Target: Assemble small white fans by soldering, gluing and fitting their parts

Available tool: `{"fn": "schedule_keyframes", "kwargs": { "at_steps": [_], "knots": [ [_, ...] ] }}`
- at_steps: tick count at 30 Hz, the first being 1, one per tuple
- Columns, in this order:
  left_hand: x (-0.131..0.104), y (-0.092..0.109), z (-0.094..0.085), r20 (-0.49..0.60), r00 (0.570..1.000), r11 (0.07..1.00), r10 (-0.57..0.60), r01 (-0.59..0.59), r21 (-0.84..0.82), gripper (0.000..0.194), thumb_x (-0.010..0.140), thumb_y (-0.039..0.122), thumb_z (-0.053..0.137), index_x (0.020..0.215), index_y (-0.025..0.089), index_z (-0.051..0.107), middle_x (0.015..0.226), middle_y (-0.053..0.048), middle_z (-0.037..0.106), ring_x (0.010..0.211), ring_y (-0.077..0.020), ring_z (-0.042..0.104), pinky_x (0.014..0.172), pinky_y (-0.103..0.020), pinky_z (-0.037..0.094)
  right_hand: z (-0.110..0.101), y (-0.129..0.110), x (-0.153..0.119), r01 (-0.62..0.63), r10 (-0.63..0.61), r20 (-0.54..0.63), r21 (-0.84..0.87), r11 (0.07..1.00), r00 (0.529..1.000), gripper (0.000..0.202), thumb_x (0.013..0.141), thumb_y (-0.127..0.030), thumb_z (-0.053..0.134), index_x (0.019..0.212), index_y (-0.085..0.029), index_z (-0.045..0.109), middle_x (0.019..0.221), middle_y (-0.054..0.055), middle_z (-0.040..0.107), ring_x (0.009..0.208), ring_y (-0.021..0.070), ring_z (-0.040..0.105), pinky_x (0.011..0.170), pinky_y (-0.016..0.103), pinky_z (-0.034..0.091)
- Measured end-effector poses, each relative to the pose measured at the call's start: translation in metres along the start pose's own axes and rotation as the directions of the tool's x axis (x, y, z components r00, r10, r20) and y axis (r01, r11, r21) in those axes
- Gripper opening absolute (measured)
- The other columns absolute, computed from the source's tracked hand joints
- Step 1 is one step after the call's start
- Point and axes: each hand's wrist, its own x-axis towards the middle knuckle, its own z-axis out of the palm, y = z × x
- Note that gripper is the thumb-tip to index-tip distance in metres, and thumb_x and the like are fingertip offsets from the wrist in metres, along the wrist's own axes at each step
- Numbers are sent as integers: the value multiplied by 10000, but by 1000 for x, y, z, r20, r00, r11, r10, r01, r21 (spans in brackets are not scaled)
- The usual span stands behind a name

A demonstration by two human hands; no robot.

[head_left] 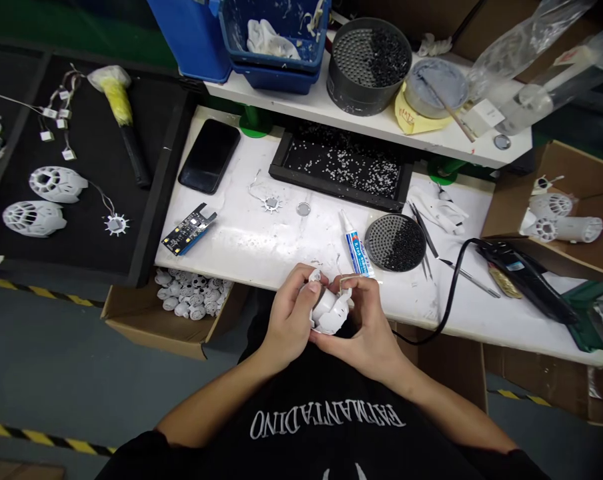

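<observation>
A white plastic housing [330,311] is held between both hands at the table's front edge, close to my body. My left hand [292,313] grips its left side, with the thumb on top. Around its right side curl the fingers of my right hand [369,327]. Thin wires [338,264] stick up near the housing's top; where they attach is hidden. Just beyond my hands lies a blue and white glue tube [355,244], beside a round dish of black pieces [395,242]. Farther back rest a small star-shaped part with wires [271,204] and a silver disc [303,209].
At left, a black tray [89,247] holds white shells and a mallet [124,127]. A phone [209,157] and circuit board [189,230] lie on the white table. Tweezers [424,230] and a corded black tool [526,280] sit right. A raised shelf [291,103] spans the back.
</observation>
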Motion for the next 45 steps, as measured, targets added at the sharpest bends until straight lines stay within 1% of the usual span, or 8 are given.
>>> {"fn": "schedule_keyframes", "kwargs": {
  "at_steps": [7, 11, 15, 19, 31, 38, 41, 45],
  "knots": [
    [3, -9, -8, -261, 965, 988, -8, -33, -154, 352, 1032, 552, 505, 1009, 219, 616, 955, -45, 631, 804, -187, 595, 712, -295, 496, -6, -13, 6, 74, -77, -172, -22, 997, 982, 597, 883, -289, 805, 1067, -315, 238, 1314, 110, 643, 1104, 244, 697, 891, 427, 630],
    [14, 2, -37, -303, 933, 978, 193, -157, 140, 279, 1044, 479, 505, 1078, 230, 628, 1041, -56, 630, 883, -204, 609, 790, -315, 512, -19, -23, 17, 16, -26, -83, -126, 992, 996, 583, 875, -302, 816, 1139, -310, 296, 1361, 122, 642, 1069, 255, 702, 878, 426, 612],
    [41, 17, -81, -233, 822, 648, 520, -201, 735, 281, 1003, 310, 511, 1231, 186, 618, 1258, -117, 596, 1250, -287, 566, 1140, -426, 442, -21, -27, 35, -31, 45, 35, -337, 941, 998, 758, 842, -331, 831, 1392, -301, 310, 1304, 93, 681, 985, 251, 708, 873, 419, 582],
    [60, 24, -104, -112, 827, 302, 550, -72, 951, 534, 993, 361, 597, 1465, 128, 511, 1467, -208, 517, 1400, -359, 485, 1178, -493, 417, -11, -28, 49, 43, -9, 86, -405, 913, 996, 802, 852, -357, 816, 1471, -290, 311, 1328, 97, 671, 972, 257, 711, 893, 417, 567],
    [52, 28, -176, -162, 793, 87, 588, 137, 987, 427, 1038, 259, 494, 1428, 244, 667, 1482, -153, 614, 1447, -421, 399, 1145, -611, 293, -9, -14, 56, 112, -66, 98, -601, 791, 993, 978, 963, -479, 715, 1723, -333, 118, 1606, 156, 457, 1385, 378, 572, 1091, 566, 560],
    [48, 36, -151, -184, 623, 361, 760, -169, 917, 351, 1005, 286, 610, 1335, 201, 694, 1391, -176, 620, 1349, -384, 529, 1183, -595, 380, 4, -16, 64, 189, -188, 55, -512, 838, 981, 844, 889, -487, 818, 1590, -291, 390, 1514, 122, 563, 1230, 315, 672, 1050, 482, 605],
    [34, 20, -108, 31, 890, 755, 455, -404, 516, 380, 1029, 390, 612, 1373, 241, 670, 1300, -119, 687, 1141, -293, 679, 1029, -466, 554, 8, -19, 62, 299, -300, 79, -493, 817, 951, 827, 927, -451, 799, 1629, -295, 392, 1388, 105, 625, 1214, 284, 666, 1047, 438, 604],
    [25, -10, -58, 217, 974, 994, 56, -34, -104, 644, 938, 460, 766, 1517, 259, 567, 1415, -113, 676, 1290, -320, 657, 1136, -464, 520, 5, -18, 58, 363, -339, 145, -510, 780, 930, 800, 975, -389, 757, 1663, -291, 362, 1425, 115, 606, 1266, 268, 657, 1063, 426, 596]
  ]
}}
